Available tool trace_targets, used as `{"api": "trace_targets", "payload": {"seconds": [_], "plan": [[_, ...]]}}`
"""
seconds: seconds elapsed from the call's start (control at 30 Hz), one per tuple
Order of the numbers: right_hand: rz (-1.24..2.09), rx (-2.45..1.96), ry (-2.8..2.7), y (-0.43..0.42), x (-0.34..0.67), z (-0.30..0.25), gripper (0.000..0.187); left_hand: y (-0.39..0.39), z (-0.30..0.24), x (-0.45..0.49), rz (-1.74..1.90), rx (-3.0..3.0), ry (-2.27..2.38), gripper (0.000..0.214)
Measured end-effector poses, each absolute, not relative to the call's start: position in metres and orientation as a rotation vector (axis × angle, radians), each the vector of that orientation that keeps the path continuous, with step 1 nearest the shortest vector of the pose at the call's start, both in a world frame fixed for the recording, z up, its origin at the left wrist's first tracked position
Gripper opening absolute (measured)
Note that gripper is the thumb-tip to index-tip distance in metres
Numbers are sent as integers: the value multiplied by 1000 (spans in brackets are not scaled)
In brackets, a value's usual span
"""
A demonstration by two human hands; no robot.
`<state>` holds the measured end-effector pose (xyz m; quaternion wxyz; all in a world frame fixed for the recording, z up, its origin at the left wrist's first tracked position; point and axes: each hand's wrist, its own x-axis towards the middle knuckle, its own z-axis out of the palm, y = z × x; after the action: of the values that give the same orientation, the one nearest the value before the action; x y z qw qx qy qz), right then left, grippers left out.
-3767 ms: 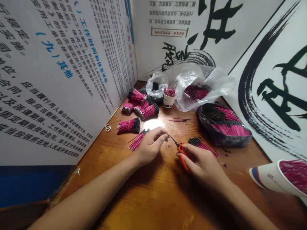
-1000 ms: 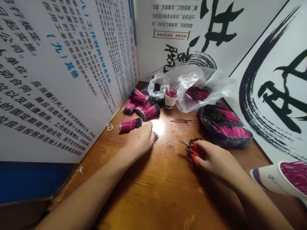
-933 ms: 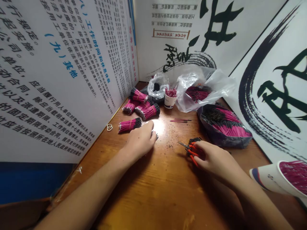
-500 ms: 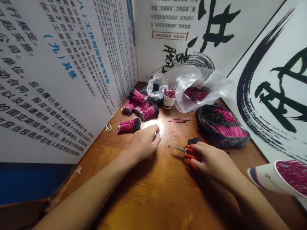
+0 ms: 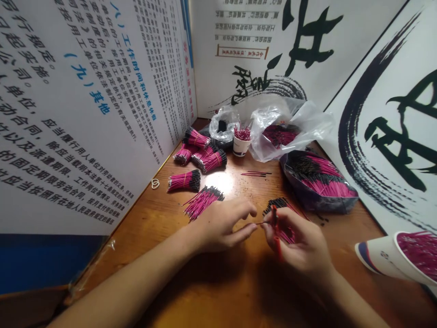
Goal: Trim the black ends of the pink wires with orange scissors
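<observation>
My right hand (image 5: 300,237) is closed around red-handled scissors (image 5: 277,237). Between its thumb and fingertips it also pinches a thin wire (image 5: 260,222) that points left. My left hand (image 5: 221,225) is just across from it, index finger and thumb apart, the thumb tip at or near the wire's end; whether they touch I cannot tell. Beyond the left hand lies a loose heap of pink wires (image 5: 201,202) with black ends. Behind the right fingers is another heap of wires (image 5: 275,205), black ends showing, partly hidden by the hand.
Banded wire bundles (image 5: 184,181) lie at the left. A paper cup of wires (image 5: 241,146) stands at the back beside clear plastic bags (image 5: 273,114). At right are a dark bag of wires (image 5: 319,182) and a tilted paper cup (image 5: 385,255). Printed panels (image 5: 85,136) enclose the wooden table (image 5: 239,291).
My left hand has moved right and nearer, opening its fingers and uncovering the loose pink heap. My right hand has turned the scissors upright and now pinches a wire.
</observation>
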<state>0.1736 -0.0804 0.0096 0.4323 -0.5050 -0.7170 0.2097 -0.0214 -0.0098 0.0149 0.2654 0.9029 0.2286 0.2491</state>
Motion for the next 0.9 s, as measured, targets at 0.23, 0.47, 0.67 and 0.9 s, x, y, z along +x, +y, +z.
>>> {"api": "trace_targets", "payload": {"seconds": [0.23,0.47,0.67,0.9], "plan": [[750,-1316,-1746,-75,167,3,6,-11,13,-20,604,2358,608,11],[710,-1698,-2072,-66,180,5,21,-3,3,-27,838,2130,823,10],[416,-1903,-2033,-61,190,7,22,0,0,-29,904,2039,775,15],[469,-1645,-2049,-73,173,13,20,1,-4,-29,901,2002,798,28]]}}
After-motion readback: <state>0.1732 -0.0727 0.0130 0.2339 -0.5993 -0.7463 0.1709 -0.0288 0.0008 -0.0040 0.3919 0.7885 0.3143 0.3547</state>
